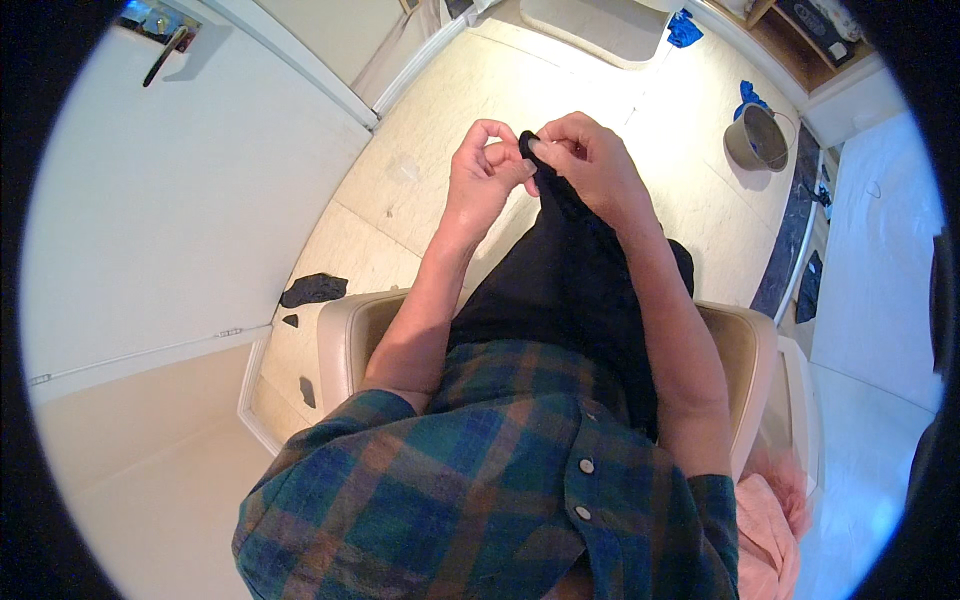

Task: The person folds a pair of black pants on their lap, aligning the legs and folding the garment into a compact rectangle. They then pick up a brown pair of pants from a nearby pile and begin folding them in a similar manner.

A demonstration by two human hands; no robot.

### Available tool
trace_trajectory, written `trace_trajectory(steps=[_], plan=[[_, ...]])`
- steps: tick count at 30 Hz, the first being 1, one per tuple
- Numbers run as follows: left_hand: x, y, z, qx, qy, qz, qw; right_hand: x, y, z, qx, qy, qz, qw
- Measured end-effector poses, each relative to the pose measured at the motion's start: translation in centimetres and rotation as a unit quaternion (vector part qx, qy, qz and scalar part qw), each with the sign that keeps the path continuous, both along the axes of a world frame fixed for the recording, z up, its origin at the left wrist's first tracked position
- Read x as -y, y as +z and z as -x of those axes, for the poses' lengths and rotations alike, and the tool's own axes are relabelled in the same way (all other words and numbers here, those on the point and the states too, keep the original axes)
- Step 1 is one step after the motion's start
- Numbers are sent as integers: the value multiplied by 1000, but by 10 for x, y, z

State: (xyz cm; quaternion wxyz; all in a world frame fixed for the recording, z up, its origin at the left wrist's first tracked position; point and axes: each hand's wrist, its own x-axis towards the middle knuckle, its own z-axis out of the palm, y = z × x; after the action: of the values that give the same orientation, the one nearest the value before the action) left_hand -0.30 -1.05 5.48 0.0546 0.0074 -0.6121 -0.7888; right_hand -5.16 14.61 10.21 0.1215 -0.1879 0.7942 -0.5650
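Note:
My left hand [485,175] and my right hand [590,170] meet over my lap, both pinching a small black fabric piece [529,138] with a rolled, looped top. My left thumb rests on its left side, fingers curled; my right thumb and index grip the right side. Below them the fabric blends into my black trousers [545,280], so its lower extent cannot be told apart. I am seated on a beige padded chair [742,345] in a plaid shirt [420,480].
A white door [170,200] stands left, dark cloth scraps [315,290] beside it on the cream floor [370,220]. A metal bucket [760,140] and blue crumpled pieces [683,28] lie ahead right, near a wooden shelf [772,35]. Pink fabric [765,525] is by the chair's right.

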Motion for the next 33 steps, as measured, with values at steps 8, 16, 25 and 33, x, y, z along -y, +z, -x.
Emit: trace_trajectory(steps=[8,16,25,33], plan=[[9,-25,4,45,26,-110,993,-22,-29,-9,-246,-5,-192,950],[2,-1,0,131,-74,-64,987,-4,-32,-21,-387,-51,-126,912],[12,-10,0,213,-148,-115,959,-4,-39,-36,-495,-26,-195,846],[9,-40,1,150,-65,39,986,-2,-42,-51,-513,17,-160,843]])
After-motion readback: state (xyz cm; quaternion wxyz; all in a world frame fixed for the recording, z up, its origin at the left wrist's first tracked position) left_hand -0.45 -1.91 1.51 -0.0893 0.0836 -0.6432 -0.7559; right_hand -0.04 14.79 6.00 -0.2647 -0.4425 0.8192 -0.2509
